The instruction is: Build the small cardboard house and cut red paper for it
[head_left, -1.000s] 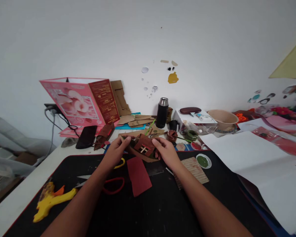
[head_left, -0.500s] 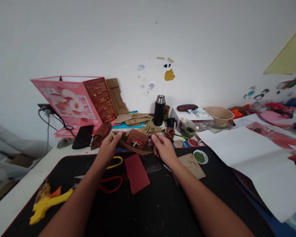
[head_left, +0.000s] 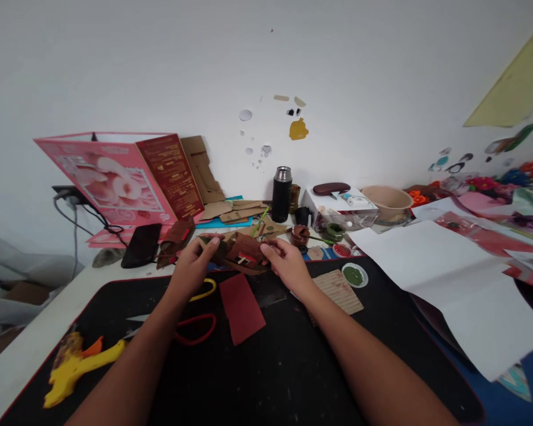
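Note:
Above the far part of the black mat (head_left: 249,384), a small brown model house (head_left: 244,248) with a red-trimmed window sits on a dark green and brown base. My left hand (head_left: 195,260) pinches the left edge of that base between thumb and fingers. At the opposite end, my right hand (head_left: 286,261) has its thumb on the house's right side, fingers curled behind and partly hidden. Below the house lies a red paper piece (head_left: 242,309). Scissors (head_left: 195,329) with yellow and red handles are partly covered by my left forearm.
A yellow glue gun (head_left: 77,367) rests at the left. Behind are a phone (head_left: 141,245), a pink box (head_left: 111,183), a black flask (head_left: 281,198) and paint jars (head_left: 299,235). Corrugated cardboard (head_left: 340,293), a green paint lid (head_left: 354,275) and white paper (head_left: 444,284) are at the right.
My right hand has come closer to the model house, its thumb now against the right side. The house has tipped slightly, and the whole view has shifted a little.

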`<state>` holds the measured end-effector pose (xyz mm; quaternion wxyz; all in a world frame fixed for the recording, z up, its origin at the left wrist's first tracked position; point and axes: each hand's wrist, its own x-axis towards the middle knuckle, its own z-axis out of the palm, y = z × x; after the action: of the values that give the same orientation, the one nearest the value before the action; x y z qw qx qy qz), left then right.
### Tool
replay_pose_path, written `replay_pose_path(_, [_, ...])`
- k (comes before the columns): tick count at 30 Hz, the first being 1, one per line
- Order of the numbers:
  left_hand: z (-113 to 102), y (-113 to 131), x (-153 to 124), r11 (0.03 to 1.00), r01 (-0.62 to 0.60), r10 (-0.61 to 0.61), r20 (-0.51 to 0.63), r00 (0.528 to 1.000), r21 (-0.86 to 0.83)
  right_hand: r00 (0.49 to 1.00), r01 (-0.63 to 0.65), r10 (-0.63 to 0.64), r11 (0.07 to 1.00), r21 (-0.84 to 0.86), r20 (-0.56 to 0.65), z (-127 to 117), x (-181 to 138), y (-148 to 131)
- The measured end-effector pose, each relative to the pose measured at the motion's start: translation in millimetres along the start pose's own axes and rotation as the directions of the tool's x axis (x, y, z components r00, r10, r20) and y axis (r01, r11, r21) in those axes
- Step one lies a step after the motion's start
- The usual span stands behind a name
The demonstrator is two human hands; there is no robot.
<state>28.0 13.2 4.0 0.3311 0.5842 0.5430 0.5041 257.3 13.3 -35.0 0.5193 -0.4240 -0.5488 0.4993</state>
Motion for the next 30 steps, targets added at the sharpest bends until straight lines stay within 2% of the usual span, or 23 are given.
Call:
replay_pose_path(8, [-4.0, -0.4, -0.5, 0.999, -0.013, 0.015, 0.068, 0.998, -0.029, 0.999, -0.045, 0.045, 0.999, 0.024, 0.004, 4.0, -0.6, 0.5])
replay_pose_path(16, [-6.2, 4.8, -3.8, 0.997, -0.080, 0.082, 0.091, 0.993, -0.020, 0.999, -0.050, 0.050, 0.998, 0.033, 0.005, 0.4, 0.6, -3.5])
replay_pose_path(22, [-7.3, 2.1, -3.1, 0.992, -0.126, 0.126, 0.066, 0.990, -0.002, 0.998, -0.057, 0.056, 0.998, 0.035, 0.023, 1.8, 0.0, -2.1])
replay_pose_path(27, [-9.4, -0.5, -0.5, 0.998, -0.065, 0.063, 0.096, 0.993, 0.022, 0.998, -0.050, 0.050, 0.999, -0.020, 0.027, 1.7, -1.0, 0.4])
replay_pose_path(30, [-9.3, -0.6, -1.1, 0.996, -0.080, 0.075, 0.094, 0.993, 0.041, 0.999, -0.022, 0.021, 1.000, 0.004, 0.033, 0.4, -0.7, -0.1])
